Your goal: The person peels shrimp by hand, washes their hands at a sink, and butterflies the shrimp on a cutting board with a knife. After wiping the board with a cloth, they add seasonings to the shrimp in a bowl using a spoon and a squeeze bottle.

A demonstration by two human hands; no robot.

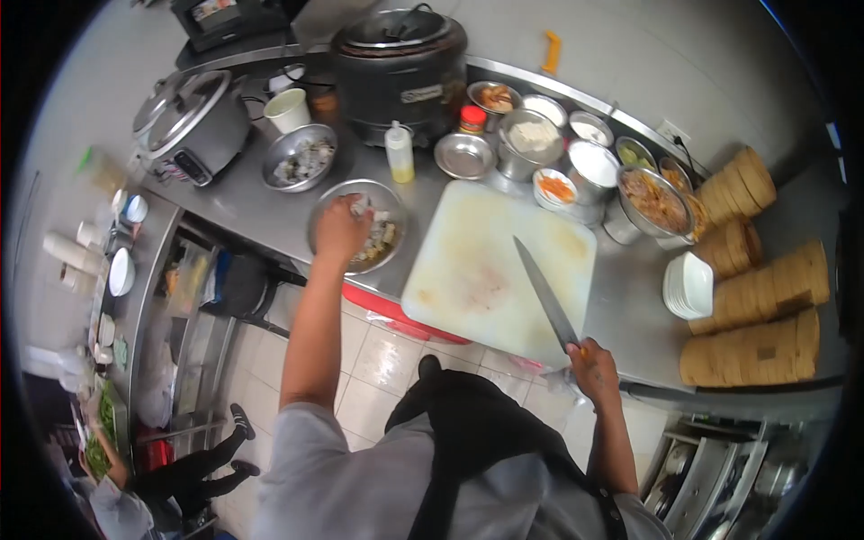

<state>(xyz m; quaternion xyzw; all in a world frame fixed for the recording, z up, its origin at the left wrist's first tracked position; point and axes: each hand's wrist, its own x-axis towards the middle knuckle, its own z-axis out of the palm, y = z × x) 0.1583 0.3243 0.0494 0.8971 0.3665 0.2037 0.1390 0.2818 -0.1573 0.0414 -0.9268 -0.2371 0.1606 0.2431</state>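
Observation:
My right hand [592, 367] is closed around the handle of a long kitchen knife [545, 290]. Its blade reaches up and left over a white cutting board [477, 243] that has faint brownish-red stains. My left hand [344, 229] is over a steel mixing bowl [400, 202], left of the board, with its fingers bent together at the food inside. Pale grey-white chunks [385, 236] lie in that bowl with some darker yellowish bits. Whitish stuff shows at my left fingertips, but its kind is unclear. A second steel bowl [281, 176] of similar chunks stands farther back.
Behind the board stand a squeeze bottle [400, 153], a shallow steel bowl [465, 157] and several filled containers. A black soup warmer [396, 81] and a grey cooker [184, 126] line the back. Bamboo steamers [751, 355] stand at right. Another person [135, 504] works at lower left.

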